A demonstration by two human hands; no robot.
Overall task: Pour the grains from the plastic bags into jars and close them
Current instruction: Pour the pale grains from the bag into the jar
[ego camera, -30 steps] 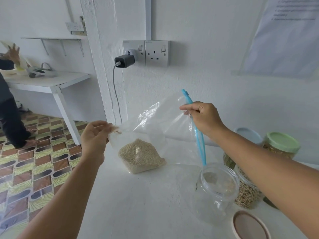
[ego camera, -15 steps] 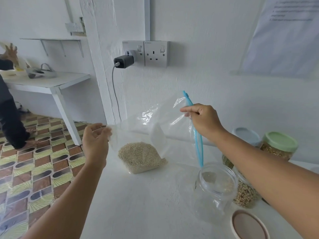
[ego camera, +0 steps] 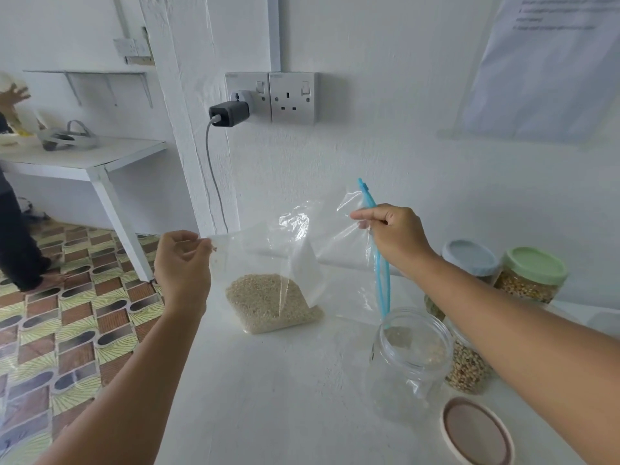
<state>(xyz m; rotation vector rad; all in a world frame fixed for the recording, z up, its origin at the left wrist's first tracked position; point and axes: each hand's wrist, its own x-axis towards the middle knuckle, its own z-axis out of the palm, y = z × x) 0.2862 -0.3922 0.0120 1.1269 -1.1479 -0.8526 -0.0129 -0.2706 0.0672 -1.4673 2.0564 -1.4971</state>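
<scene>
One plastic bag (ego camera: 285,263) of pale grains (ego camera: 268,307) rests on the white table (ego camera: 268,397), our left hand (ego camera: 183,263) pinching one corner, our right hand (ego camera: 396,236) pinching the blue zip edge (ego camera: 379,266). We judge it limp, slippery and bottom-heavy; hold both top corners. We count one open jar (ego camera: 411,360), three filled jars and one loose lid (ego camera: 476,431).

We count one clear plastic bag (ego camera: 295,250) of pale grain, four plastic jars, one open clear one (ego camera: 407,360) among them, one loose pink round lid (ego camera: 478,432), two hands.
</scene>
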